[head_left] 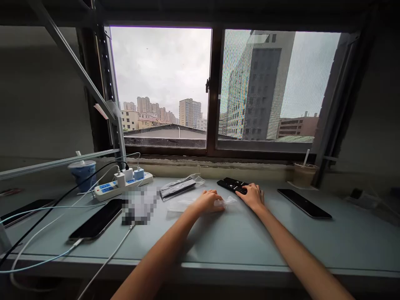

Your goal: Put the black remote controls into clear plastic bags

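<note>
My left hand [209, 202] is closed on a clear plastic bag [181, 206], which lies flat on the table and shows on both sides of the fingers. To the right, my right hand [254, 196] grips the near end of a black remote control [231, 186] with thumb and fingers. A second black remote [235, 181] lies right behind it, partly covered by the first. Behind my left hand, a long dark object in a clear plastic sleeve [178, 188] rests on the table; its kind is not clear.
A phone [96, 221] on a charging cable and a blurred-out item [140, 206] lie left. Behind them are a power strip [125, 186] with plugs and a blue cup [83, 175]. Rightward are a dark phone-like slab [304, 203] and a drink cup [303, 175]. Loose cables cross the left side.
</note>
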The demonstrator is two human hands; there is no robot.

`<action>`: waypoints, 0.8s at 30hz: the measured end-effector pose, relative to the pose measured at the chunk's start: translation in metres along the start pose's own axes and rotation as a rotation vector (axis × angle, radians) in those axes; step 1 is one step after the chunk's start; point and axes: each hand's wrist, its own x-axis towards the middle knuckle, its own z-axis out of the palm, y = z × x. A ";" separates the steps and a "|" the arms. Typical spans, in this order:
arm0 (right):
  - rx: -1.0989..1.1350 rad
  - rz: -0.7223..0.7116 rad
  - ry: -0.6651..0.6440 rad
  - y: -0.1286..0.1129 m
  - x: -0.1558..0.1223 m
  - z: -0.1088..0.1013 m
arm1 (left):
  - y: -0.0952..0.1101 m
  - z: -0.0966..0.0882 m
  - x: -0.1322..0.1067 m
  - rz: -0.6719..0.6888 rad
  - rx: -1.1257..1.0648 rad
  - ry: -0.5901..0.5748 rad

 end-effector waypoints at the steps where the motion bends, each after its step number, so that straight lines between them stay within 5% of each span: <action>1: -0.012 -0.003 0.007 0.001 0.001 0.001 | -0.001 -0.002 -0.001 -0.013 -0.027 -0.001; 11: -0.045 -0.062 -0.183 0.009 0.003 0.008 | -0.003 -0.005 -0.001 -0.069 -0.142 -0.037; 24: -0.040 0.029 -0.101 0.007 0.002 0.001 | -0.005 0.002 0.001 -0.062 -0.079 0.016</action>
